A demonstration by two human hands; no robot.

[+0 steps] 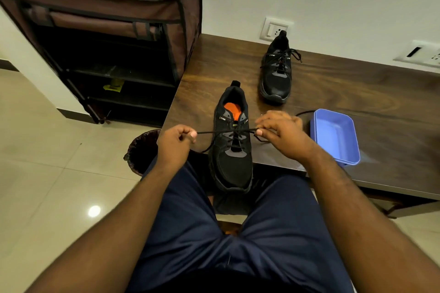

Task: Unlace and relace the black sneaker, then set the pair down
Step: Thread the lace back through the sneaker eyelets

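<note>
A black sneaker (232, 150) with an orange insole stands at the near edge of the dark wooden table (357, 107), toe toward me and overhanging the edge. Its black lace (226, 131) is stretched taut sideways across the upper eyelets. My left hand (175, 147) pinches the left lace end just left of the shoe. My right hand (282, 134) pinches the right lace end just right of it, and a further stretch of lace trails past that hand on the table. The second black sneaker (277, 71), laced, stands farther back near the wall.
A blue plastic tray (335, 135) sits on the table right of my right hand. A brown fabric shoe rack (114, 38) stands to the left. A dark waste bin (142, 150) is on the tiled floor under the table's left corner. My legs are below.
</note>
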